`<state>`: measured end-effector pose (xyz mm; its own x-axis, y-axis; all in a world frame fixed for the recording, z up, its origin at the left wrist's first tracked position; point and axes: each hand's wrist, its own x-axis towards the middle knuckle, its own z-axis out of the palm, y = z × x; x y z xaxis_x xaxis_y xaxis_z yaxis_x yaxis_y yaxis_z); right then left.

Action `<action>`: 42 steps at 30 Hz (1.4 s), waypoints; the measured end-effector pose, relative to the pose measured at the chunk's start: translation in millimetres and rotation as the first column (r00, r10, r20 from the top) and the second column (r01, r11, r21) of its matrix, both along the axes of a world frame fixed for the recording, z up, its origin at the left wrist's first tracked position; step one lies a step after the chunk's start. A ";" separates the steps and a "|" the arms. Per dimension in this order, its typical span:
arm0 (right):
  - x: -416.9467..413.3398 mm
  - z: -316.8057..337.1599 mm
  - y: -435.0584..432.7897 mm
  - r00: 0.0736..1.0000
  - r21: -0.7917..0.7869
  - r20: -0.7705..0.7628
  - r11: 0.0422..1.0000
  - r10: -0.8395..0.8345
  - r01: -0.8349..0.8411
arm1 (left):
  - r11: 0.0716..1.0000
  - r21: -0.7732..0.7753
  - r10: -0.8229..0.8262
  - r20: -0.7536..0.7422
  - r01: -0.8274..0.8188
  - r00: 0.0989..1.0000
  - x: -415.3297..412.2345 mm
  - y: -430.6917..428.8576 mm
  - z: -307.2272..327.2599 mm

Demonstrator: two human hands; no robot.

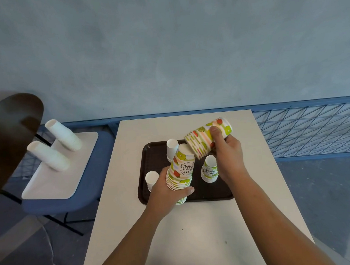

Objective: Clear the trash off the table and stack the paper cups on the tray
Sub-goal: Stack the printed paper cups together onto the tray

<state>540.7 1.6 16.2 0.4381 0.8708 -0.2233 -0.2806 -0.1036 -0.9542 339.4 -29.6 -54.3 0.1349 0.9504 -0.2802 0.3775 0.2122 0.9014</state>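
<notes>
Brown tray (214, 191), centre frame, holds cup stacks (209, 171) — left hand (165, 194) grips an upright stack (182, 168), right hand (226, 149) grips a tilted stack (203, 138).

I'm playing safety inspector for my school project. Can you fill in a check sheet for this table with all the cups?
Surface: pale table, two tiny dark specks near the front.
Job's things: dark tray holds tall fruit-print stack, short fruit-print stack, back white stack, left white stack.
Clutter: nothing seen.
Grippers: left hand grips the tall stack; right hand holds a tilted stack at its top.
Cables: thin white cord on the floor, left.
Surroundings: blue seat with white tray bearing white cup stacks; mesh fence; grey wall.
</notes>
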 end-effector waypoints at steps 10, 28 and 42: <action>36.8 -41.1 -4.3 0.974 -0.148 -0.003 0.963 -0.228 0.225 | 1.000 0.012 -0.013 -0.011 0.013 1.000 2.6 0.4 2.8; 29.2 -121.5 0.6 0.604 -0.212 0.775 0.977 0.186 -0.028 | 1.000 0.005 -0.008 -0.019 0.009 1.000 4.5 2.0 1.9; 20.6 -107.9 -13.8 0.504 -0.134 0.853 0.990 0.136 -0.039 | 1.000 0.004 0.006 -0.030 -0.006 1.000 1.9 1.1 -0.8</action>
<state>561.3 -12.2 -91.7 0.3791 0.9140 0.1444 0.6863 -0.1731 -0.7064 341.3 -28.5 -55.0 0.1207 0.9522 -0.2805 0.4032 0.2112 0.8904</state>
